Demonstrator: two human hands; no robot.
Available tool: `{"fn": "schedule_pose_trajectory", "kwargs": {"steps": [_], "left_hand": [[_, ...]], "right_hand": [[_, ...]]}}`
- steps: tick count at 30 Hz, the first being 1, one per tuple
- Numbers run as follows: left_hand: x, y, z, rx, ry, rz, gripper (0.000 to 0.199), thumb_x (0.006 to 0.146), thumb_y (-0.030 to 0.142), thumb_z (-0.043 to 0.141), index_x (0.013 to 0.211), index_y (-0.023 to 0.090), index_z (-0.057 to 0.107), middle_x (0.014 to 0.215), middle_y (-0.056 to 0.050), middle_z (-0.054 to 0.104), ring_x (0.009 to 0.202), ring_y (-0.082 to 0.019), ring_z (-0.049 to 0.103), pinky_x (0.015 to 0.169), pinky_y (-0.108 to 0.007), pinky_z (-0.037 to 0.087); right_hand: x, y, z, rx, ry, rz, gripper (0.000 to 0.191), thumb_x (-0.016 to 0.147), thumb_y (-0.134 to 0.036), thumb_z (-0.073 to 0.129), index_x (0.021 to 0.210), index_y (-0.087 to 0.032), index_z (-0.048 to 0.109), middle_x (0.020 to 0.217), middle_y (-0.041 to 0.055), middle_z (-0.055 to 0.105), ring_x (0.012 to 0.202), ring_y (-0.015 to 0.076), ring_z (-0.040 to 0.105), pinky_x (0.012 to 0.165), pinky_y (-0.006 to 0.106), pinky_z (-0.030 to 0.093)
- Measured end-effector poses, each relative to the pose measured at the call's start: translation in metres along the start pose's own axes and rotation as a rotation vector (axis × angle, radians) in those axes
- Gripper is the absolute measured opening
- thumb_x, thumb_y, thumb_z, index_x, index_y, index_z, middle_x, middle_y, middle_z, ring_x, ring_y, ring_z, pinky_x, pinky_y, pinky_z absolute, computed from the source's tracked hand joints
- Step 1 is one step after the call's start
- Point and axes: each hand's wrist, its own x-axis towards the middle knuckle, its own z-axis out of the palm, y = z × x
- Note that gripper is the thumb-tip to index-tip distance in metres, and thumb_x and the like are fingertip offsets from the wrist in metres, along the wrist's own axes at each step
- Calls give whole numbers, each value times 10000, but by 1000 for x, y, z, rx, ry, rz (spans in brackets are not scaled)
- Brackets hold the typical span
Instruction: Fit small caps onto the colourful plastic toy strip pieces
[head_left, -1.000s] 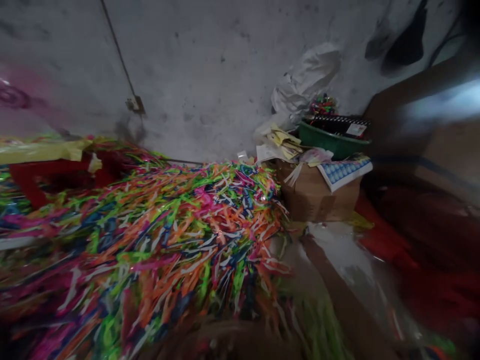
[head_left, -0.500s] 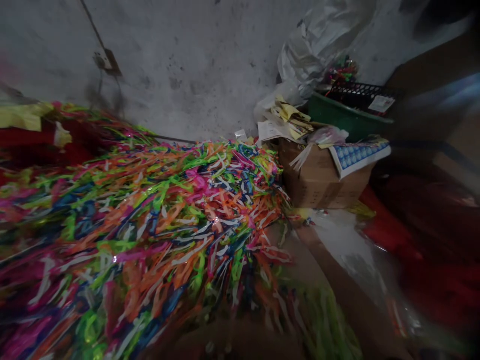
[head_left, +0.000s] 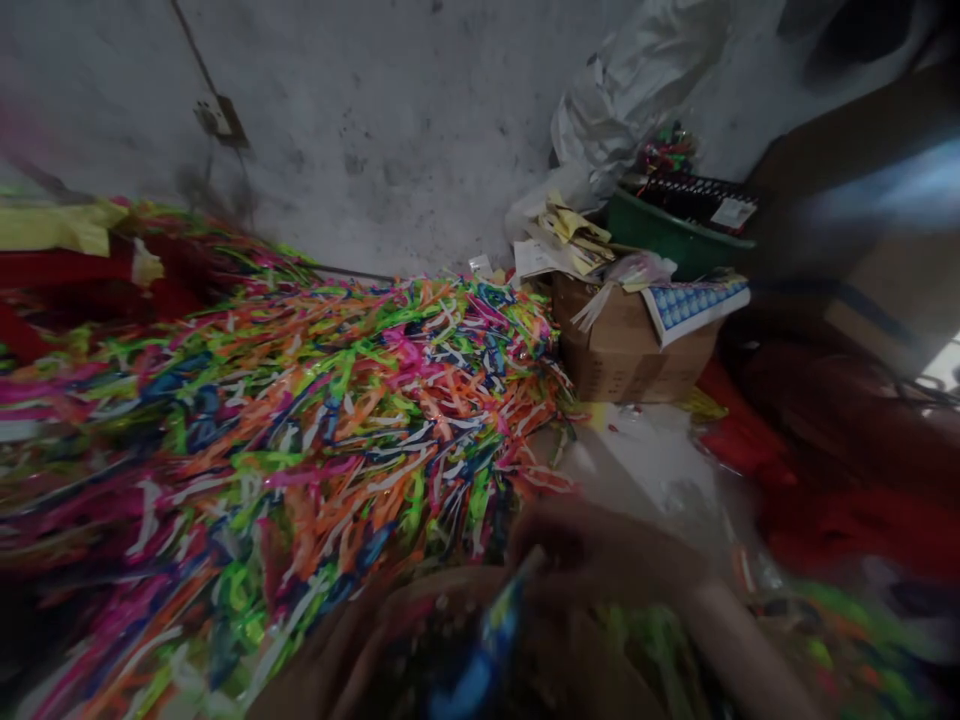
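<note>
Low in the view, my right hand (head_left: 600, 550) is closed, its thumb and fingers pinched at the pale top end of a blue strip (head_left: 484, 650) with a yellowish patch. The strip hangs slanting down to the left and is blurred. My left hand (head_left: 349, 645) lies at the bottom edge, dark and smeared, so its fingers cannot be made out clearly. Just beyond both hands spreads a large heap of thin colourful strips (head_left: 360, 420) in orange, green, pink, blue and white. Between the hands is a dark area with small pale specks.
Right of the heap stands a cardboard box (head_left: 637, 350) with papers and a blue-patterned sheet (head_left: 697, 305) on top. Behind it sit a green basin (head_left: 667, 235) and a white plastic sack (head_left: 630, 90). Red material (head_left: 810, 500) lies at the right. A socket (head_left: 217, 118) is on the wall.
Both hands have come into view at the bottom, the right one with the blue strip. The view has shifted slightly, so the box and basin appear farther left.
</note>
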Motion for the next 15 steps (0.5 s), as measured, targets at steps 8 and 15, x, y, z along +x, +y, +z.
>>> {"fn": "schedule_pose_trajectory", "kwargs": {"steps": [8, 15], "left_hand": [[-1, 1, -3, -54, -37, 55, 420, 892, 326, 295, 1202, 251, 567, 1276, -4, 563, 1142, -177, 556, 974, -304, 453], [2, 3, -2, -79, -30, -23, 464, 899, 412, 265, 1211, 232, 559, 1238, -22, 592, 1130, -196, 566, 977, -328, 457]], "right_hand": [[13, 10, 53, 301, -111, -36, 227, 785, -337, 646, 921, -163, 591, 1014, 35, 625, 951, 151, 596, 801, 247, 455], [26, 12, 47, -43, -110, -164, 198, 793, -366, 642, 880, -197, 698, 1044, 5, 673, 938, 138, 616, 789, 187, 442]]}}
